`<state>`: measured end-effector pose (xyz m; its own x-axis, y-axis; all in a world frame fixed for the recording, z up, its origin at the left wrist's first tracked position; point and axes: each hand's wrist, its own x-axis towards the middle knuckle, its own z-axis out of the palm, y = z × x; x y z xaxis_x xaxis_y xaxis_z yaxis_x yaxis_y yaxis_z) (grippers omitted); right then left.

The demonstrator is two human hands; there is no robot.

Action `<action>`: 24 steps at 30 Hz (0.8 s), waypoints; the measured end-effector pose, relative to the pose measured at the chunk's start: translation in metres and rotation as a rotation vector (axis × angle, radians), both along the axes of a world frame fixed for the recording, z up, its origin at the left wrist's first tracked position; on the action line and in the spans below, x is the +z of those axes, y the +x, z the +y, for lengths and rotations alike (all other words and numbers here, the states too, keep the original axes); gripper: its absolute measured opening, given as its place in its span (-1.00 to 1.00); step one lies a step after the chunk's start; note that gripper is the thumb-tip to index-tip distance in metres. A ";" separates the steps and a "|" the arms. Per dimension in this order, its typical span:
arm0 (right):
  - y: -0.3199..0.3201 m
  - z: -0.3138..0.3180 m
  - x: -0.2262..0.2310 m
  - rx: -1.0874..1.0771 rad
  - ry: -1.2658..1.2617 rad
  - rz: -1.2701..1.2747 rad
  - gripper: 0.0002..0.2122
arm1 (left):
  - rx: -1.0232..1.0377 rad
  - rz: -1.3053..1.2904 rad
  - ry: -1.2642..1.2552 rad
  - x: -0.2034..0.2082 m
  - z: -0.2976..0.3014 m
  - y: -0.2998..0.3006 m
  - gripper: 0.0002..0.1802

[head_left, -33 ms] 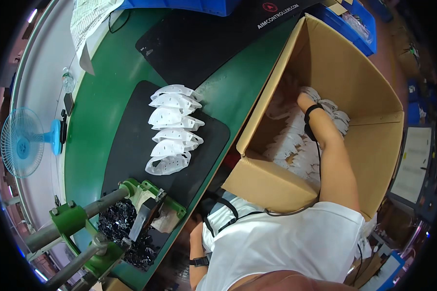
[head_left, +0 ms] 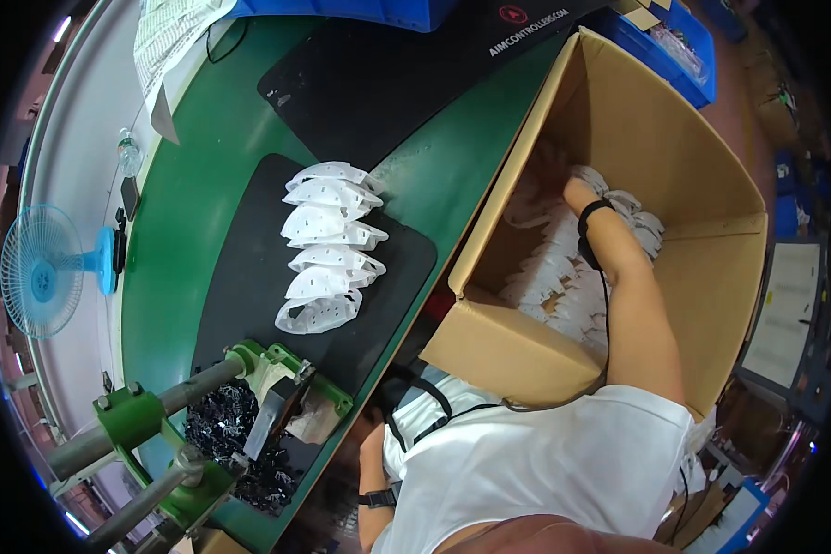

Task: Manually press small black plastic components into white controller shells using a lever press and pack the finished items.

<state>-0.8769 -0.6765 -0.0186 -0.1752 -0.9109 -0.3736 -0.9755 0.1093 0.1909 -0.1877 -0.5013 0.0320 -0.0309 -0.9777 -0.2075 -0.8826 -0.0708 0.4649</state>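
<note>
My right arm reaches deep into a tall cardboard box (head_left: pixel 683 138) on the right. Down there my right hand (head_left: pixel 556 170) is in shadow beside stacked white curved plastic shells (head_left: pixel 568 291); its fingers are too dim to show a grip. My left hand (head_left: pixel 372 436) hangs low by my waist at the bench edge, fingers mostly hidden. On a black mat (head_left: pixel 240 249), a row of several similar white shells (head_left: pixel 328 226) leans one against another. They stand apart from both hands.
A green hand press (head_left: pixel 134 420) occupies the bench's near left, beside a heap of small glossy black parts (head_left: pixel 222 415). A blue fan (head_left: pixel 42 272) and a plastic bottle (head_left: pixel 128 155) are farther left. Blue bins (head_left: pixel 697 65) sit behind the box, whose front flap (head_left: pixel 508 355) folds toward me.
</note>
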 end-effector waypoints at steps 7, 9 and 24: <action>0.024 0.020 0.002 0.168 -0.219 0.114 0.13 | -0.035 -0.175 0.037 0.006 -0.005 -0.003 -0.74; 0.027 0.014 0.029 0.108 -0.235 0.001 0.09 | -0.033 -0.170 0.049 0.013 -0.007 -0.009 -0.74; -0.014 0.009 0.010 -0.022 -0.041 -0.290 0.02 | 0.065 -0.209 0.248 0.077 -0.033 -0.060 -0.76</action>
<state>-0.8906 -0.6676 -0.0084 -0.0859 -0.9235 -0.3739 -0.9860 0.1326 -0.1010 -0.2475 -0.5339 0.1092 0.0989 -0.8949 -0.4351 -0.9470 -0.2190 0.2352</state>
